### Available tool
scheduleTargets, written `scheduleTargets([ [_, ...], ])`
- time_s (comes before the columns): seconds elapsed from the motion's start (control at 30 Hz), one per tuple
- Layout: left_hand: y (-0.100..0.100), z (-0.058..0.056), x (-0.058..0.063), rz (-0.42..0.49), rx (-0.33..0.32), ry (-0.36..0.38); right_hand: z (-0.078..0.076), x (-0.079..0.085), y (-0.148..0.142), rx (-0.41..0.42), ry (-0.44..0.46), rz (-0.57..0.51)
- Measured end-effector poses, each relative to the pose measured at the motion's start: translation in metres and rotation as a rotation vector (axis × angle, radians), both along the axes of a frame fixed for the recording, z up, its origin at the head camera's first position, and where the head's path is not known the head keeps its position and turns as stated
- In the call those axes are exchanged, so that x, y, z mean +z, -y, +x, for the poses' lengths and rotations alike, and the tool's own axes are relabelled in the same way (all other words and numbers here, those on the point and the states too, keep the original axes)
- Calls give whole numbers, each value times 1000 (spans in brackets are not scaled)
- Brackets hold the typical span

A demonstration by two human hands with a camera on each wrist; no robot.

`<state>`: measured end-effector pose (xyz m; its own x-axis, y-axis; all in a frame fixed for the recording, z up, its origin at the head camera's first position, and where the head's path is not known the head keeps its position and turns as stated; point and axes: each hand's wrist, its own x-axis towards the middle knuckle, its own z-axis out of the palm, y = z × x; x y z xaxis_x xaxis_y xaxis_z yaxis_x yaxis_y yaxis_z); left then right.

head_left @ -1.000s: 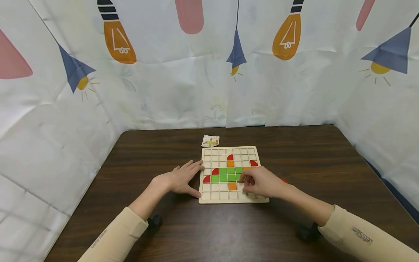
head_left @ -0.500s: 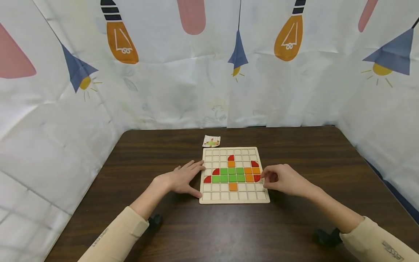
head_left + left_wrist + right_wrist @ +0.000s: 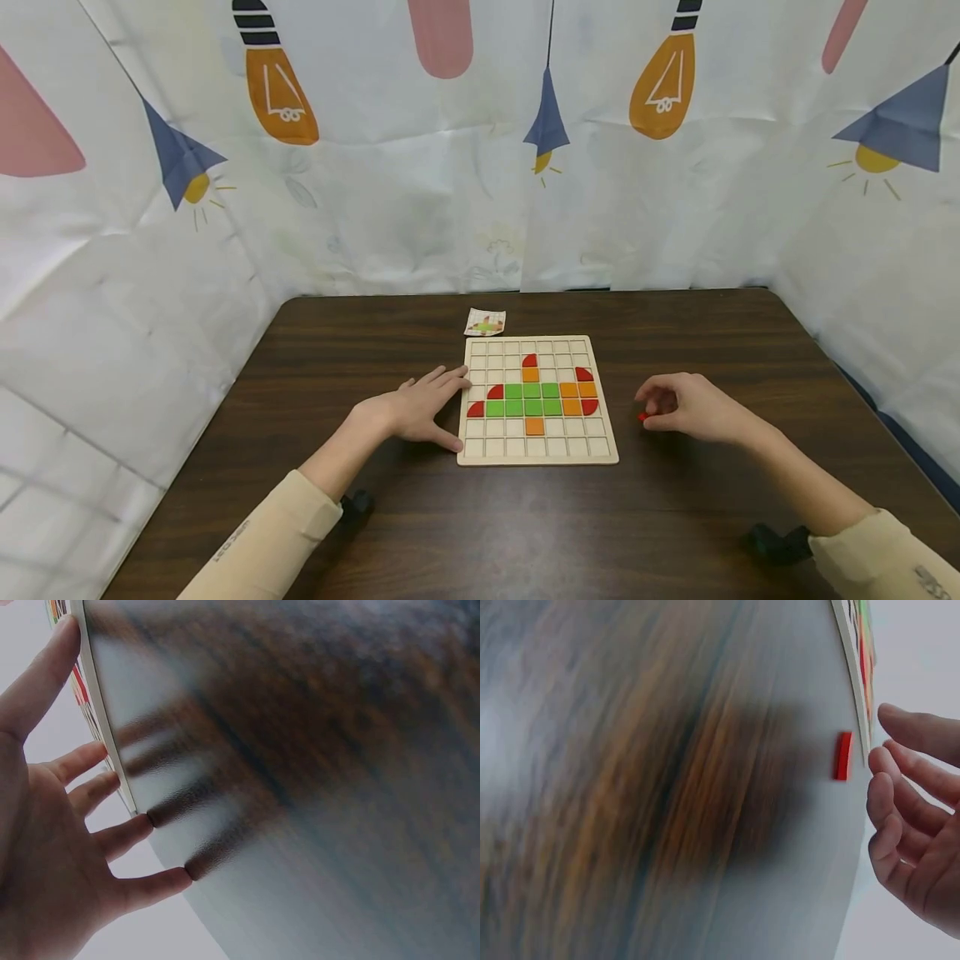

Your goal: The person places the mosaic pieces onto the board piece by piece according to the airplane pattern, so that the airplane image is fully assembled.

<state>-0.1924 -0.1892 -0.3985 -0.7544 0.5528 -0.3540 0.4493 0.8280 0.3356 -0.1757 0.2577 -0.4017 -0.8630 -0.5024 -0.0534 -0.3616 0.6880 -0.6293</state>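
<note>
A pale wooden grid board lies mid-table, bearing a pattern of green squares, orange squares and red quarter-round tiles. My left hand is spread along the board's left edge, its thumb and some fingertips right at the rim. To the right of the board, my right hand hovers with bent fingers and the thumb apart from them. A small red tile lies on the table by those fingertips; in the head view the hand partly covers it.
Behind the board lies a small printed card with a coloured grid picture. The dark wood table is bordered by a white patterned curtain at the back and sides. Black wrist straps show near both cuffs.
My right hand has moved off the board to the right, down to the red tile. A red quarter-round tile and orange squares it covered now show at the right end. The left hand stays put.
</note>
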Motion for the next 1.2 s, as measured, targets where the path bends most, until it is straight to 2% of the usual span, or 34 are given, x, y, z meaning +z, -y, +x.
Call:
scheduleTargets([
  [0.17,0,0,1,-3,1,-3,-3,-2,-12,-15,-9,7],
  [0.47,-1,0,1,3,0,1,-6,-10,-19,-4,77,0],
  [1.2,-1,1,2,17,6,0,-5,-12,-9,-10,15,37],
])
